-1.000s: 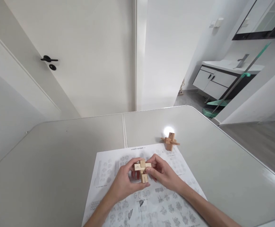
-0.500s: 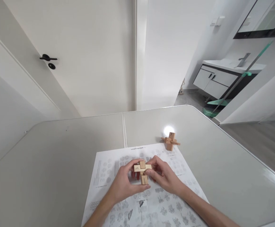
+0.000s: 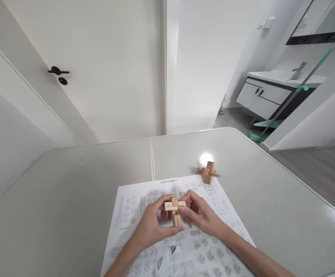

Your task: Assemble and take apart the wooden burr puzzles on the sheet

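Both my hands grip a small wooden interlocking puzzle [image 3: 173, 211] made of pale crossed blocks, held just above a printed instruction sheet [image 3: 144, 204]. My left hand [image 3: 153, 225] curls round its left and lower side, thumb under the bottom block. My right hand [image 3: 200, 215] pinches the right end of the horizontal block with thumb and fingers. A second assembled wooden puzzle [image 3: 208, 172] stands on the table beyond the sheet's far right corner, clear of both hands.
The grey table [image 3: 69, 192] has a seam down its middle and a rounded far right corner. A white door with a black handle [image 3: 58, 72] stands behind it. To the right are a vanity cabinet [image 3: 267, 98] and a green-handled mop [image 3: 297, 90].
My right thumb has slid onto the right end of the horizontal block, covering it, and the puzzle has turned a little in my hands. The other puzzle has not moved.
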